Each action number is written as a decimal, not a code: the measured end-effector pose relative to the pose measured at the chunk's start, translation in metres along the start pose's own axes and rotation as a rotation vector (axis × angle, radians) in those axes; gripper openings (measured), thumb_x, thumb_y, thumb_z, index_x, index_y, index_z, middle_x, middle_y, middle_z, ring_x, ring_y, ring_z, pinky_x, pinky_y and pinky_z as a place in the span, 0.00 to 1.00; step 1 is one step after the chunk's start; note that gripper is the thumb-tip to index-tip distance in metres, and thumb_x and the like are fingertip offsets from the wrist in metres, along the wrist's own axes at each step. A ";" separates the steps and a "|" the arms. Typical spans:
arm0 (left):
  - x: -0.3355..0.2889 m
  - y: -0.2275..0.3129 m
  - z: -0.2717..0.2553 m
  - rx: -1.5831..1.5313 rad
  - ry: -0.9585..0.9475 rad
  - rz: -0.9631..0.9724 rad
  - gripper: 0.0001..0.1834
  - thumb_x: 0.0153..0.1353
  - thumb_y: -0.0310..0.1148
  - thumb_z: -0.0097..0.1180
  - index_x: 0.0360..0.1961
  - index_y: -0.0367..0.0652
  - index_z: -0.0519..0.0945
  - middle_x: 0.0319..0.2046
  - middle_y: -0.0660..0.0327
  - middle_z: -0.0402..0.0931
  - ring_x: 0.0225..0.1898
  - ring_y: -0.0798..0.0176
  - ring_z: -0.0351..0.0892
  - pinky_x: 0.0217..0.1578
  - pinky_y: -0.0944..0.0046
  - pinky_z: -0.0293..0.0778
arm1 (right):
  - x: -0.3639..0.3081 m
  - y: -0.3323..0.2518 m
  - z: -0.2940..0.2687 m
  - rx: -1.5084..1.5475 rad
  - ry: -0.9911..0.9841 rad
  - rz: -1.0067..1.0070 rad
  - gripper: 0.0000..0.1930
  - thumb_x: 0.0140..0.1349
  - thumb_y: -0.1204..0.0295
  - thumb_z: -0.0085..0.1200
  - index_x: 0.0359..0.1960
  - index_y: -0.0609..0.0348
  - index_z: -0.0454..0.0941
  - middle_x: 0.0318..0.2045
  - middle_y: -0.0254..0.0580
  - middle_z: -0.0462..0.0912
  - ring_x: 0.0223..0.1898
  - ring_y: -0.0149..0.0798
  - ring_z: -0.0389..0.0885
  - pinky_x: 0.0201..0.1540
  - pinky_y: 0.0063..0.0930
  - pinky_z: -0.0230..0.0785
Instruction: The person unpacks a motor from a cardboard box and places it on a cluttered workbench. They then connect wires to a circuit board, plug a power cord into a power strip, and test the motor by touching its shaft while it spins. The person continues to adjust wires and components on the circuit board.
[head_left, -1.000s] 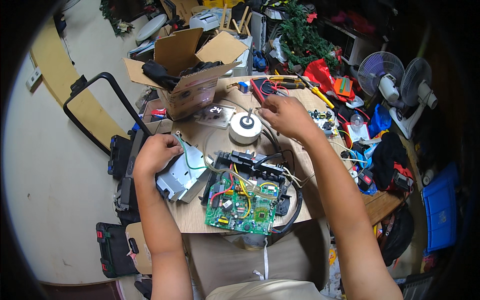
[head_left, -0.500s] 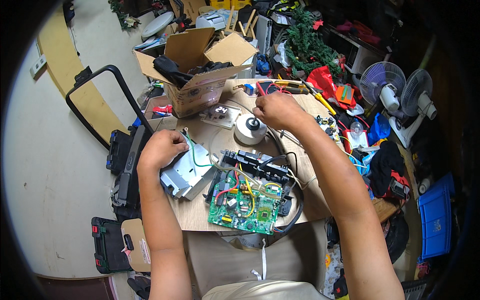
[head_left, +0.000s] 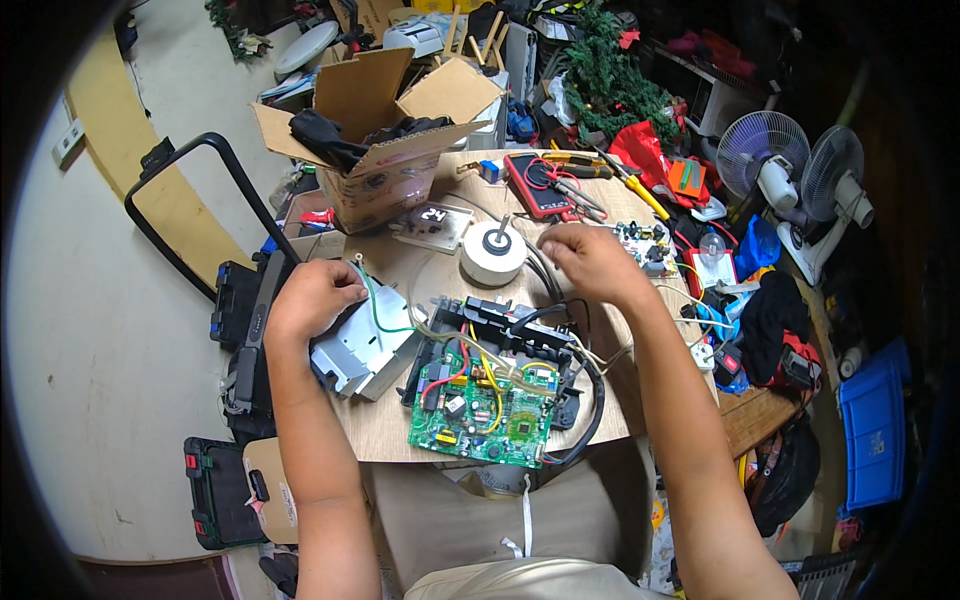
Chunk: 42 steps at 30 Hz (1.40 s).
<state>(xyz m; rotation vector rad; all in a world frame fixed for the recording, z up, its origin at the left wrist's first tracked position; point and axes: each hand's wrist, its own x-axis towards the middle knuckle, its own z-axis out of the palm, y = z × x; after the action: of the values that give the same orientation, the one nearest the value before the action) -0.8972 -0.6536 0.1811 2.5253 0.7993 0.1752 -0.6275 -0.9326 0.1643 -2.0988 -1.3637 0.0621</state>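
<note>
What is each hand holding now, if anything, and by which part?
The left hand is at the upper-left edge of the metal casing; a firm grip cannot be told. Nothing is visible in the right hand.

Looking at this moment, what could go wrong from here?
The green rectangular circuit board lies right at the near edge of the light wood-grain table, so a bump might tip it off.

The small clear rectangular panel shows lit white digits, so something seems powered; the bare left hand, at the silver sheet-metal housing, could risk a shock.

The right hand might snag the black cables beside the white round motor.
</note>
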 end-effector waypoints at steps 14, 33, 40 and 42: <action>0.004 -0.005 0.004 -0.036 -0.002 0.004 0.10 0.60 0.32 0.69 0.38 0.35 0.88 0.29 0.54 0.86 0.30 0.63 0.83 0.37 0.61 0.77 | -0.011 0.015 0.025 0.034 -0.096 -0.165 0.15 0.69 0.71 0.54 0.53 0.57 0.87 0.60 0.47 0.84 0.61 0.48 0.80 0.66 0.41 0.63; -0.021 0.027 0.000 -0.237 0.680 0.477 0.07 0.63 0.27 0.69 0.32 0.34 0.85 0.23 0.63 0.78 0.26 0.71 0.73 0.30 0.70 0.68 | -0.024 0.000 0.022 0.218 0.321 -0.005 0.13 0.64 0.61 0.66 0.30 0.59 0.85 0.28 0.45 0.84 0.35 0.50 0.83 0.41 0.44 0.74; -0.020 0.049 0.007 -0.180 0.551 0.547 0.06 0.59 0.24 0.70 0.30 0.34 0.84 0.21 0.62 0.76 0.22 0.71 0.72 0.25 0.69 0.66 | -0.023 0.000 0.026 0.206 0.429 -0.095 0.14 0.64 0.63 0.67 0.26 0.59 0.83 0.24 0.46 0.82 0.30 0.50 0.82 0.36 0.43 0.73; -0.019 0.050 0.008 -0.209 0.549 0.529 0.05 0.59 0.24 0.70 0.31 0.35 0.85 0.22 0.62 0.77 0.22 0.71 0.73 0.26 0.69 0.67 | -0.023 0.001 0.027 0.212 0.436 -0.096 0.14 0.64 0.63 0.67 0.25 0.59 0.82 0.24 0.46 0.82 0.30 0.50 0.82 0.35 0.43 0.73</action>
<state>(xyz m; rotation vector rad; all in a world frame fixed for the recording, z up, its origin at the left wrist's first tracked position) -0.8854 -0.7032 0.1982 2.4466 0.2480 1.0996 -0.6471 -0.9391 0.1357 -1.7397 -1.1345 -0.2646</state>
